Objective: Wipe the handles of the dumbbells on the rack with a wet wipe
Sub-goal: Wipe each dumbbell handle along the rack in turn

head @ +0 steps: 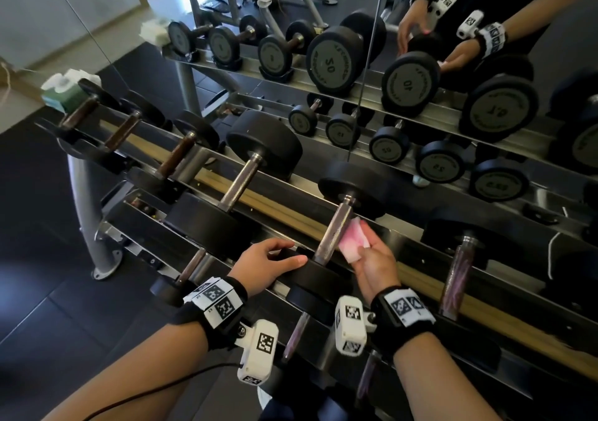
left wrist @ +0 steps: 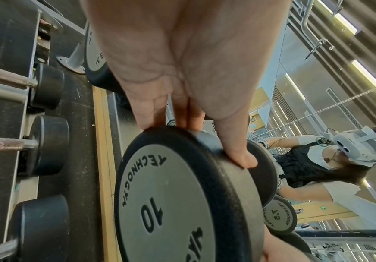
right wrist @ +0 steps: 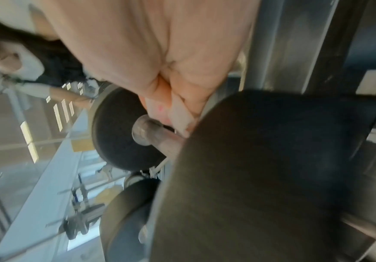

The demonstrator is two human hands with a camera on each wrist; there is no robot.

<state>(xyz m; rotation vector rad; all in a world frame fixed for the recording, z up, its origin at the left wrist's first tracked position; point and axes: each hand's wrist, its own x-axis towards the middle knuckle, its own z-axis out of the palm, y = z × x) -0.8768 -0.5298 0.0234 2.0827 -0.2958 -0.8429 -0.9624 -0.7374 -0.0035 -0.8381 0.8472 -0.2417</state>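
**Spotter:** What are you seeing on the hands?

**Me:** I'm looking down at the top shelf of the rack point(head: 420, 278). The right hand point(head: 377, 263) is pinching a folded wet wipe point(head: 354, 239), white with a pink tint, and the wipe is lying against the right side of a steel handle point(head: 333, 229). That handle belongs to the dumbbell point(left wrist: 178, 203) marked 10, which is sitting across the shelf.

**Spotter:** And the left?

**Me:** The left hand point(head: 268, 265) is resting on the near weight of that same dumbbell. Its fingers point(left wrist: 182, 113) are lying fairly straight over the rim and the thumb point(left wrist: 236, 147) is pressing on the edge, so it's steadying, not gripping round anything.

**Spotter:** How much room around the handle?

**Me:** It's tight lengthwise: the handle is running between two black weights, and the wipe is sitting near the far one. To the left, a bigger dumbbell point(head: 246, 174) is standing apart with open shelf between. To the right, another handle point(head: 456, 281) is also apart, leaving a gap for the right wrist. Under the handles, a tan strip point(head: 281, 207) is showing between the two rails.

**Spotter:** Anything at the shelf's end?

**Me:** A pack of wipes point(head: 64, 92) is sitting on the far left end, just beside the smallest dumbbells. Behind the rack, a mirror point(head: 420, 64) is doubling everything. The right wrist view is blurring badly.
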